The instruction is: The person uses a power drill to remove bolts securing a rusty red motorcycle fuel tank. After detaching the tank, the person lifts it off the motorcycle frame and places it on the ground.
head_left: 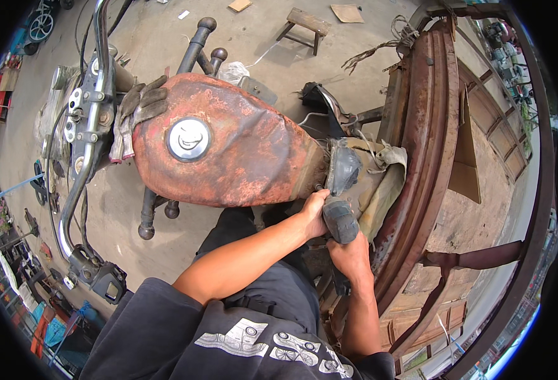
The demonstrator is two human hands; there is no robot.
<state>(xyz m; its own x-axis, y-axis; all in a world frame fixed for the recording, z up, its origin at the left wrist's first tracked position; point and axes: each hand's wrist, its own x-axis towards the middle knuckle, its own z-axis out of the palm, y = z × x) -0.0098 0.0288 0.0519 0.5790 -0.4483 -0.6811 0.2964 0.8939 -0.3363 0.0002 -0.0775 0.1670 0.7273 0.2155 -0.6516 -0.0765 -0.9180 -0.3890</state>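
Note:
I stand over an old motorcycle with a worn, rusty red fuel tank [241,152] that has a round chrome filler cap [189,139]. My left hand [313,214] is at the rear end of the tank, fingers against a dark grey blocky part [340,220]. My right hand [353,258] sits just below that part and grips its lower dark end. A second dark boxy piece [343,168] sits directly above, behind the tank. What lies under the hands is hidden.
Chrome handlebars [82,158] run down the left. Grey work gloves [136,111] lie draped over the tank's front. A dirty cloth [386,180] lies behind the tank. A rusty curved metal frame [426,126] and wooden boards stand close on the right. A wooden stool [304,25] stands on the concrete floor beyond.

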